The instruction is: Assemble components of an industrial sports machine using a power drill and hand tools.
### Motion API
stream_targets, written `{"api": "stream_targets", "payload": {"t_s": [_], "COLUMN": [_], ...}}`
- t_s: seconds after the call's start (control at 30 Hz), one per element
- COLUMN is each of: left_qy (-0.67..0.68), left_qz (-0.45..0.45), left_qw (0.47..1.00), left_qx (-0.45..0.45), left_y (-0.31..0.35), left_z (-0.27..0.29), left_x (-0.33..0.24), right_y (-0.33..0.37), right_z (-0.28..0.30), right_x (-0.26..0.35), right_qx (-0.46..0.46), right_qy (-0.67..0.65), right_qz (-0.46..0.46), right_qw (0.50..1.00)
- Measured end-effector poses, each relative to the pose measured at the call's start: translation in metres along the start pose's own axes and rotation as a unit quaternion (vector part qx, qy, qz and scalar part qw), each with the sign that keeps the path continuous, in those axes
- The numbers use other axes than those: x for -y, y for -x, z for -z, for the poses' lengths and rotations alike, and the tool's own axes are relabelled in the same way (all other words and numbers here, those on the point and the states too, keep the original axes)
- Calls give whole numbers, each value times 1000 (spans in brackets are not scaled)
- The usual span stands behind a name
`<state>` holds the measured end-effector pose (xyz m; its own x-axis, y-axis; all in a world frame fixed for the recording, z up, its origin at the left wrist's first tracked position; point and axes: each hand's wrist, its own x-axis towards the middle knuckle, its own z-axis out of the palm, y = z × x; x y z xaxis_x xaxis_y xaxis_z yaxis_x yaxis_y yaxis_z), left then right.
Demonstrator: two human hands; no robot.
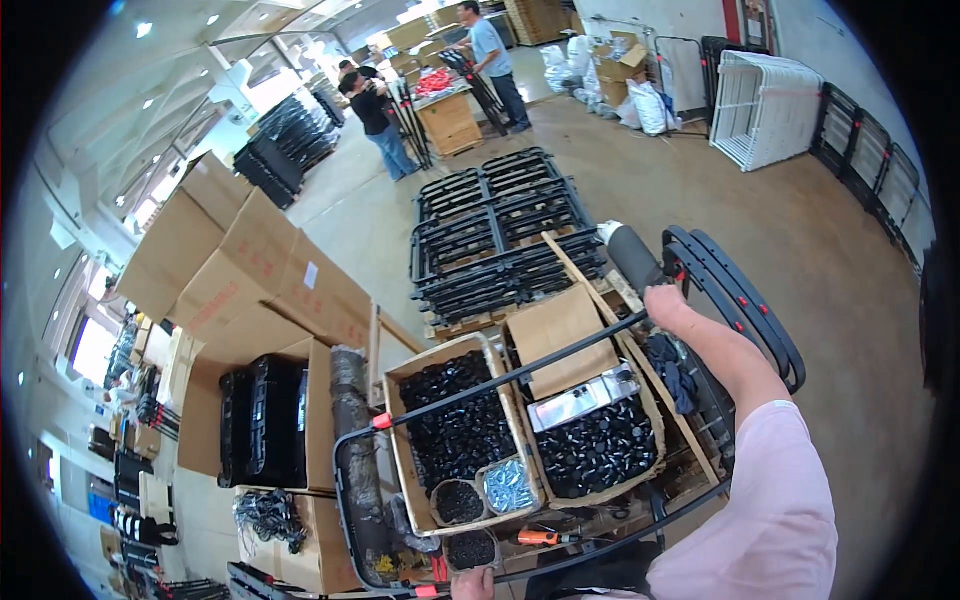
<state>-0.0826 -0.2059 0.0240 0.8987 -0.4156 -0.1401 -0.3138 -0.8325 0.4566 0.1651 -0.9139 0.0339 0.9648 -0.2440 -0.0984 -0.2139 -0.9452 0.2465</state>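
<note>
Grips a black tube frame [580, 347] with both bare hands, level with no single edge but aslant over two bins of parts. Clasps the far tube in the right hand [668, 306], closed firmly around it just beside a dark grey roll [633, 258]. Clasps the near tube in the left hand [473, 585], curled over it next to a red joint [426, 591] and partly cut off by the lower edge. Shows beneath the frame a left bin [519, 425] full of small black parts [455, 410], with silvery metal pieces [508, 487] toward its near end. Shows beside it a right bin [659, 450], loaded with more black parts, a flat silvery packet [583, 398] and a brown cardboard sheet [555, 325]. Shows also an orange-handled tool [538, 538] between the bins and the near tube. Reveals farther ahead a stack of black frames [505, 225], and well beyond, near a wooden crate [450, 125], a person in light blue [487, 50]. Reveals at left an open carton [205, 410] containing black panels [265, 420]
</note>
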Motion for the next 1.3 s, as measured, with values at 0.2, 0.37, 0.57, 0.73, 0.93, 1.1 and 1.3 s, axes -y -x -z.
{"api": "stream_targets", "payload": {"t_s": [0.2,0.37,0.57,0.73,0.93,1.1,1.3], "left_qy": [-77,-87,-122,-120,-77,74,173], "left_qz": [103,77,41,53,79,79,236], "left_qw": [982,982,977,973,973,967,827], "left_qx": [-139,-151,-169,-189,-200,-229,-480], "left_y": [-1,-3,-11,-13,-1,3,-11], "left_z": [-21,-42,-29,-33,-33,-10,87], "left_x": [-32,-7,-9,-10,-9,7,120], "right_y": [-4,-9,-23,-17,-30,-22,37], "right_z": [14,-3,-4,-11,-35,-39,-39], "right_x": [-4,-6,5,-7,-14,-11,30], "right_qx": [77,86,102,50,46,29,45], "right_qy": [-11,-4,-23,-110,-131,-153,-205], "right_qz": [-47,-62,-88,-139,-159,-167,-157], "right_qw": [996,994,991,983,977,974,965]}}
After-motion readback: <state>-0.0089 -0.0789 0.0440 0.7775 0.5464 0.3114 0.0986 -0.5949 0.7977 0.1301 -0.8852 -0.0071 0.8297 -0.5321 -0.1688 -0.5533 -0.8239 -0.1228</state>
